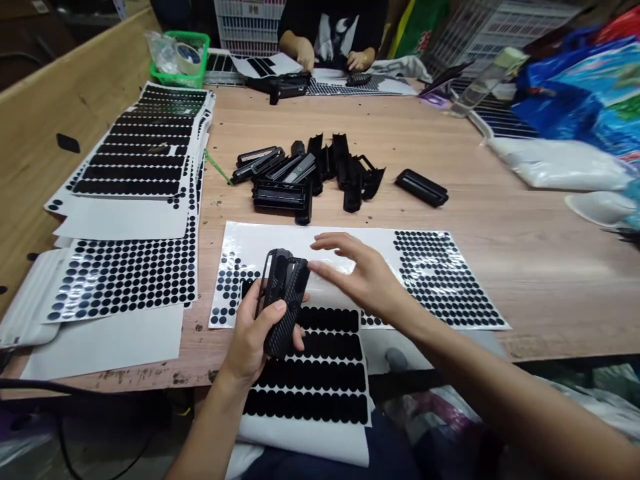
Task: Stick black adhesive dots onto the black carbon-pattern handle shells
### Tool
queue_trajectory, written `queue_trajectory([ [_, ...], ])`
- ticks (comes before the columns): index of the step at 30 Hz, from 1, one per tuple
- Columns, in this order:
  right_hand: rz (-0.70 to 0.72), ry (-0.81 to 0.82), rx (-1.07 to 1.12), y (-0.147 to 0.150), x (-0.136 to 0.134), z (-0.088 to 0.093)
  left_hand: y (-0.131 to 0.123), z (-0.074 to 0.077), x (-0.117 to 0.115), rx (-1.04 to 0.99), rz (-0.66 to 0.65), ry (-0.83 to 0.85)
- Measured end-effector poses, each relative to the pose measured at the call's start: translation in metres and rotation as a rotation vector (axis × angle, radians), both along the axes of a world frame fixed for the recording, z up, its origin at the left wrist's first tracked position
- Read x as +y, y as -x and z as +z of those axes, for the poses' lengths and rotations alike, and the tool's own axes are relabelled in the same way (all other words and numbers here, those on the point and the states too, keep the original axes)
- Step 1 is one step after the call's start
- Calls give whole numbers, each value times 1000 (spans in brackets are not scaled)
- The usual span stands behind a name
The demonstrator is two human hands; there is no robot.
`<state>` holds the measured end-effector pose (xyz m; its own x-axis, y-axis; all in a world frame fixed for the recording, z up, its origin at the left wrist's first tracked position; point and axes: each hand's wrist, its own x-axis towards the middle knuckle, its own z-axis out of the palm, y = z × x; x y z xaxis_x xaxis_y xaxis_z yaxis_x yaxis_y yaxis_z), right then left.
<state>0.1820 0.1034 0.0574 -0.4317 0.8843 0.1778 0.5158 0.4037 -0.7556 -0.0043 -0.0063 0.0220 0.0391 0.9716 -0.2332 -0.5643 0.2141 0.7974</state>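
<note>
My left hand (255, 327) is wrapped round a black plastic casing (287, 300) with a woven-pattern face, tilted over the front of the table. A thin open frame sticks out along its left side. Close to the casing's upper right end, my right hand (355, 267) has its fingers apart and seems to hold nothing. Whether its thumb touches the casing I cannot tell. Beneath both hands lies a white sheet of round black stickers (435, 273). Another sheet with rows of joined black dots (320, 373) hangs over the table's front edge, partly hidden by my left hand.
Black plastic parts (300, 173) lie piled mid-table, with a single black part (421, 187) to their right. Stacked sticker sheets (135, 153) and a green basket (181, 60) stand left. A co-worker's hands (360, 60) are across the table. Bags and a bottle (483, 83) line the right.
</note>
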Motion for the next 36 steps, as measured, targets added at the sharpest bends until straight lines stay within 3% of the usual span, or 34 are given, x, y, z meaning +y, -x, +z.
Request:
queue_trajectory([
  [4,-354,-17,-391,-66,41,-16,0,2,-1,6,15,14],
  [6,-431,-23,-476,-99,57,-24,0,3,-1,2,29,39],
  [10,-448,19,-497,-134,75,-36,0,3,0,4,31,46],
  [18,-330,173,-448,-141,102,-25,-2,3,2,2,61,57],
  [21,-316,145,-397,-127,92,-16,-2,5,3,-15,81,68],
  [24,-243,247,-205,-85,58,-6,-2,5,3,-32,87,68],
  [26,-105,590,126,-47,29,1,-2,4,3,-36,90,66],
  [29,38,915,298,5,-5,11,-3,2,3,-37,95,71],
  [32,61,968,338,31,-17,13,-5,0,3,-44,93,67],
  [36,31,934,356,37,-15,12,-4,1,4,-64,95,62],
])
